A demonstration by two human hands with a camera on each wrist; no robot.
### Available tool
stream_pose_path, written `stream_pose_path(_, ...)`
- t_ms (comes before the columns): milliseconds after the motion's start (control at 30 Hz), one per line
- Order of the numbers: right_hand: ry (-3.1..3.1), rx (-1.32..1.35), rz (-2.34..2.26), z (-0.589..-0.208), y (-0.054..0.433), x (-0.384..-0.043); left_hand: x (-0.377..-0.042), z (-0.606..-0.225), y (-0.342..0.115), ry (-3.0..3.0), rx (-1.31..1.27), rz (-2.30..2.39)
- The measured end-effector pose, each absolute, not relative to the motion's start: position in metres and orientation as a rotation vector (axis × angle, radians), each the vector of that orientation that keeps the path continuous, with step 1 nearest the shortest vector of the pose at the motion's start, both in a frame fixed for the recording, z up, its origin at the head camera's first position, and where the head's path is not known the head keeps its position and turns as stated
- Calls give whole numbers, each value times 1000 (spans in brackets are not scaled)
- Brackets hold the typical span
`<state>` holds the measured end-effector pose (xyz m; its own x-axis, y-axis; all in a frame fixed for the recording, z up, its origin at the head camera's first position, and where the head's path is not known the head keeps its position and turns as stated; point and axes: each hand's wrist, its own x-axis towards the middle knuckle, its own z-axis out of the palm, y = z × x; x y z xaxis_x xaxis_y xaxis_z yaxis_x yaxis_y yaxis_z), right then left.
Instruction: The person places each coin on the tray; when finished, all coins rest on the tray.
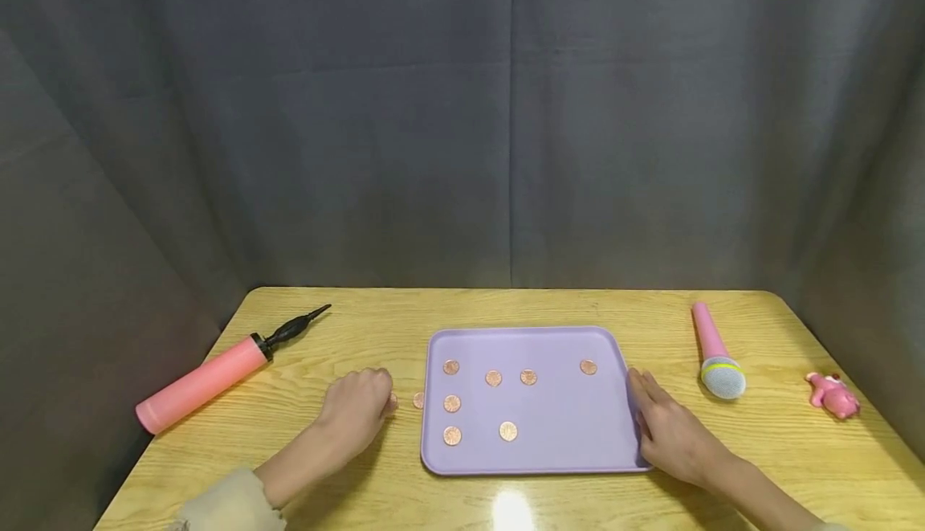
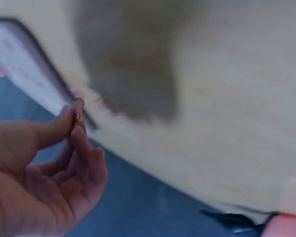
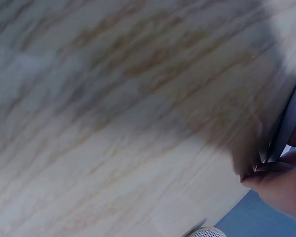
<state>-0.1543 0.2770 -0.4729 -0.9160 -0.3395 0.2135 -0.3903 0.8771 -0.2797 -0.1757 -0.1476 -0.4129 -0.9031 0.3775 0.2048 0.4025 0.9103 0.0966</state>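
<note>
A lilac tray (image 1: pixel 556 443) lies flat on the table with several copper coins (image 1: pixel 508 431) spread over it, most of them in its left half. One loose coin (image 1: pixel 419 400) rests on the wood just outside the tray's left rim. Left of that, my left hand (image 1: pixel 354 404) pinches a small coin between thumb and fingertips, above the table; the fingers cover most of it in the left wrist view. At the tray's right side, my right hand (image 1: pixel 675 435) grips the rim, and only part of that grip shows in the right wrist view.
On the left lies a pink hand pump (image 1: pixel 209 382) with a black nozzle. A pink toy microphone (image 1: pixel 711 346) and a small pink figurine (image 1: pixel 833 395) lie on the right. A dark grey curtain (image 1: pixel 462 153) hangs behind the wooden table (image 1: pixel 376 314).
</note>
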Motion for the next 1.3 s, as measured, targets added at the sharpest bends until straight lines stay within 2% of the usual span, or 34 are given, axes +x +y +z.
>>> stream_pose_path(133, -2891, 559, 478, -474, 277, -153, -185, -404, -116, -2874, -640, -347)
stream_pose_path(333, -2903, 580, 492, -478, 276, -151, -191, -416, -73, -2941, -755, -752)
stream_pose_path(500, -2883, 590, 491, -478, 275, -152, -195, -427, -51, -2960, -785, -768)
stream_pose_path(833, -2880, 568, 490, -472, 279, -154, -207, -433, -35, -2997, -764, -615)
stream_pose_path(1300, -2866, 582, 489, -475, 278, -154, -213, -441, -37, -3079, -644, -608)
